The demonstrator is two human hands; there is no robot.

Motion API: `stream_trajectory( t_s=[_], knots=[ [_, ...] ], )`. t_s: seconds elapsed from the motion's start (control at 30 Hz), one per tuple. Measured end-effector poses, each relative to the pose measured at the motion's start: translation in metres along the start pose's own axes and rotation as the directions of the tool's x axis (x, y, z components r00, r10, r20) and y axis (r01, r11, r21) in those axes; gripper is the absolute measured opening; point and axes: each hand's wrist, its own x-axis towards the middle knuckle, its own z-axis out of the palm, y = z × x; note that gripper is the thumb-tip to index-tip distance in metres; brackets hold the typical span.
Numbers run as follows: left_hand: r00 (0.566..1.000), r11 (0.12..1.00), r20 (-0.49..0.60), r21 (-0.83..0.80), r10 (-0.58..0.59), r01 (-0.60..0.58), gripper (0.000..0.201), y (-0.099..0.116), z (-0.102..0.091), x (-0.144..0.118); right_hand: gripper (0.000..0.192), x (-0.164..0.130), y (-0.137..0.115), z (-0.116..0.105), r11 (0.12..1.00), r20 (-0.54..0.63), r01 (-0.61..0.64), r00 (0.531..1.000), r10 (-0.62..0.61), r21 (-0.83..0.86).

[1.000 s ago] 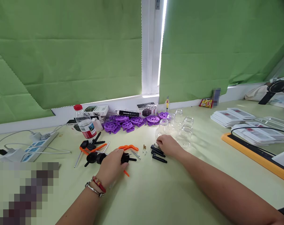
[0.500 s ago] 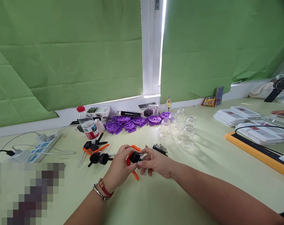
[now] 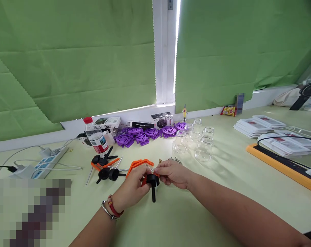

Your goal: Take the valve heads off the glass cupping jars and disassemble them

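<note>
Green blinds hang behind a pale green table (image 3: 186,219). Left hand (image 3: 131,188) grips a black knobbed part (image 3: 152,183) above the table; right hand (image 3: 172,173) pinches a thin metal pin (image 3: 149,167) against it.

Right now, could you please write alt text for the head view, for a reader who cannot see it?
Two bare hands meet over a pale green table: the left hand holds a black knobbed part with an orange piece, and the right hand pinches a thin metal pin at it. Behind lie purple discs, glass jars and a water bottle.
</note>
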Motion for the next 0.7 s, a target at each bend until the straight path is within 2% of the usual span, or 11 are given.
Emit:
stream_trajectory(
  t_s=[0.1,0.2,0.27,0.3,0.37,0.43,0.5,0.57,0.6,0.63,0.7],
  knots=[
    [0.997,0.998,0.068,-0.040,0.045,-0.042,0.017,0.003,-0.009,-0.002,0.026,0.005,-0.003,-0.001,0.997,-0.072,-0.037,0.997,0.041,0.061],
    [0.994,0.972,0.112,-0.237,0.020,0.007,0.019,0.003,-0.020,-0.005,0.027,0.011,-0.007,-0.005,0.991,-0.283,0.087,0.958,-0.056,0.102],
    [0.995,0.897,0.082,-0.435,-0.049,0.080,0.019,-0.001,-0.027,-0.006,0.024,0.015,-0.008,-0.006,0.978,-0.366,0.202,0.908,-0.204,-0.044],
    [0.995,0.838,0.041,-0.537,-0.090,0.098,0.019,-0.003,-0.030,-0.006,0.022,0.017,-0.008,-0.006,0.957,-0.354,0.232,0.892,-0.280,-0.173],
    [0.983,0.705,-0.063,-0.705,-0.174,0.080,0.021,-0.010,-0.036,-0.004,0.017,0.022,-0.005,-0.001,0.849,-0.252,0.230,0.889,-0.382,-0.477],
    [0.957,0.591,-0.117,-0.804,-0.266,0.066,0.019,-0.017,-0.039,-0.001,0.014,0.029,-0.002,0.009,0.669,-0.164,0.157,0.906,-0.390,-0.727],
    [0.921,0.499,-0.109,-0.861,-0.373,0.100,0.014,-0.024,-0.041,0.002,0.014,0.036,0.000,0.020,0.494,-0.153,0.051,0.919,-0.364,-0.868],
    [0.879,0.440,-0.080,-0.884,-0.469,0.155,0.013,-0.030,-0.042,0.004,0.014,0.042,-0.001,0.029,0.380,-0.161,-0.013,0.919,-0.359,-0.925],
    [0.864,0.430,-0.066,-0.884,-0.500,0.181,0.014,-0.033,-0.042,0.004,0.014,0.044,-0.002,0.032,0.370,-0.160,-0.012,0.914,-0.373,-0.929],
    [0.855,0.430,-0.052,-0.879,-0.517,0.206,0.016,-0.034,-0.042,0.005,0.014,0.045,-0.004,0.034,0.398,-0.155,0.016,0.906,-0.393,-0.917],
    [0.859,0.445,-0.012,-0.859,-0.511,0.252,0.018,-0.036,-0.040,0.005,0.018,0.043,-0.009,0.037,0.575,-0.144,0.128,0.904,-0.404,-0.808]
  ],
)
